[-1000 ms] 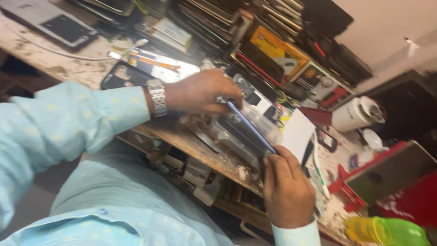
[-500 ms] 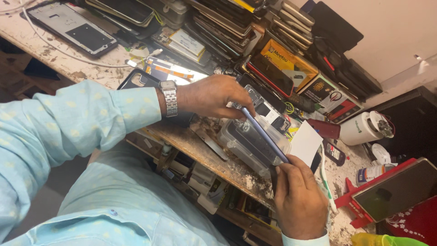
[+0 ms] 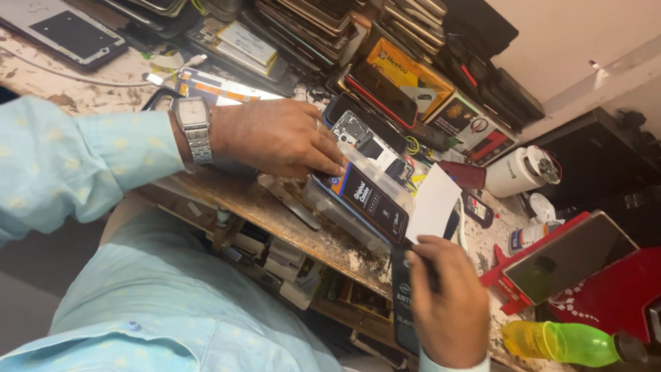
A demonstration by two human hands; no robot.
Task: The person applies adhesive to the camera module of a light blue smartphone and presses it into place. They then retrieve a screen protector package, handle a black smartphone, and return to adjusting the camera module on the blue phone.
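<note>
Has brought the box (image 3: pixel 368 200) down from the edge-on hold of half a second ago and laid it flat, face up, at the front of the bench (image 3: pixel 275 213). Pins it there with the left hand (image 3: pixel 275 138), fingers spread and pressed on its near end (watch (image 3: pixel 194 120) on that wrist). Has let go of it with the right hand (image 3: pixel 447 310), now lower and off the bench edge, fingers closed round a dark packet (image 3: pixel 401 310); so steadies the box one-handed. Leaves a white card (image 3: pixel 434 203) just beside the box's far end, touching or not hard to tell. Works at a worn, stained top crowded with stacked phones (image 3: pixel 310 27) at the back, a white jar (image 3: pixel 516 172), a red stand (image 3: pixel 506 279), and a green bottle (image 3: pixel 564 341) near the right hand. Sits close under a plain pale wall (image 3: pixel 564 41).
</note>
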